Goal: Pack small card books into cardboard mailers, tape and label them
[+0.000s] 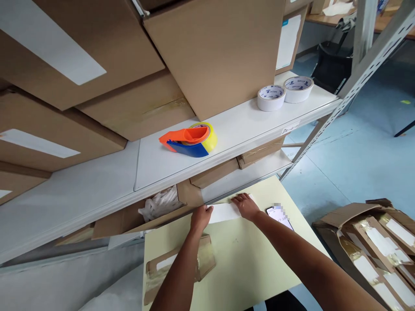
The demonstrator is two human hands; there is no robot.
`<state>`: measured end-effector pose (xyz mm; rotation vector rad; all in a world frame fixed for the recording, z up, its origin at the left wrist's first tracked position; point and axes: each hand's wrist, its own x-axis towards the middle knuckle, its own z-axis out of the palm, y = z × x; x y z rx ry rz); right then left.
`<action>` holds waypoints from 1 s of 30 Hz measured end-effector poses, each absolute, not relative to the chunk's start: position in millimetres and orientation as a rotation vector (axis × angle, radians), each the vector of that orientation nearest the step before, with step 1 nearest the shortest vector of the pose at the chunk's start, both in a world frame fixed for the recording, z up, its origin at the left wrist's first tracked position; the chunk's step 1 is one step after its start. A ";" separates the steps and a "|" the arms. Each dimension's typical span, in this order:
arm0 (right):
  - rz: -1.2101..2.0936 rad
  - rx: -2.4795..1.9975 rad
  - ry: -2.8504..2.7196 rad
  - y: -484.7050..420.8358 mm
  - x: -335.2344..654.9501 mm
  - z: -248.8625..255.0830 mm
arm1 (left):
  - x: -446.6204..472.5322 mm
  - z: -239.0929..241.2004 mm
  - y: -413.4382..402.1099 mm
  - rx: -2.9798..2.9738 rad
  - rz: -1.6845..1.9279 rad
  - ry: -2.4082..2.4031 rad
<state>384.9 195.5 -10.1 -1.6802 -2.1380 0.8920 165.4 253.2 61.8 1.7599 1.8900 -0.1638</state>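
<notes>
A white strip of paper (223,212) lies near the far edge of the pale yellow table (240,255). My left hand (200,217) is closed on its left end, with the thumb along the edge. Over the right part of the paper rests my right hand (246,206), fingers stretched out and slightly apart on top of it. A bit of white paper shows beyond those fingers. To the right of my right hand lies a phone (279,217) with a lit screen. A taped cardboard box (205,258) sits on the table, partly hidden behind my left forearm.
Above the table runs a white shelf (236,133) carrying a tape dispenser (191,142), two white tape rolls (271,98) and large cardboard boxes (220,52). Below it is an open carton (129,217) with white bags. At right, a floor carton (330,216) holds several taped boxes beside a metal upright (372,69).
</notes>
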 end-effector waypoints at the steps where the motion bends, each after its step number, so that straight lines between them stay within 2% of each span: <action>1: 0.843 -1.655 -2.170 192.1 383.6 -11.0 | 161.3 62.8 251.2 1.774 -0.208 1.897; 19: 0.393 -1.714 -2.399 173.7 365.2 -53.0 | 143.8 65.9 243.1 1.757 -0.832 1.820; 24: 0.245 -1.674 -2.419 169.2 368.7 -59.7 | 117.8 114.9 231.7 1.931 -0.637 1.932; 27: 0.203 -1.668 -2.438 164.5 368.9 -56.6 | 88.5 149.3 206.4 2.049 -0.303 2.014; 30: 0.183 -1.667 -2.463 158.1 369.1 -53.9 | 49.0 163.1 161.7 2.051 0.082 2.029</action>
